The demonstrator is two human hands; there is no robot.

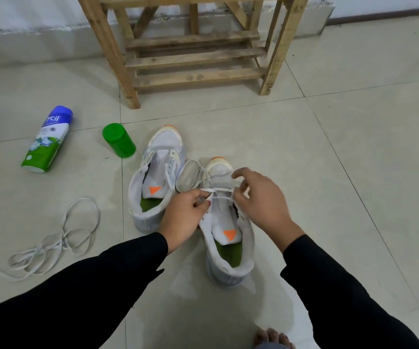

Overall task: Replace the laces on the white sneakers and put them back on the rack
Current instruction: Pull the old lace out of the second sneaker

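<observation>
Two white sneakers with orange toe tips and green insoles stand on the tiled floor. The left sneaker [158, 177] is partly laced. Over the right sneaker [224, 250] both hands work a white lace [218, 190] that crosses its eyelets. My left hand [185, 220] pinches one end of this lace at the shoe's left side. My right hand [261, 200] pinches the other end at the right side. A loose white lace [52, 244] lies tangled on the floor to the left.
A wooden shoe rack [193, 54] with slatted shelves stands against the wall behind the sneakers. A powder bottle [48, 139] and a green cap [119, 143] lie on the floor at the left. A bare foot [271, 338] shows at the bottom edge.
</observation>
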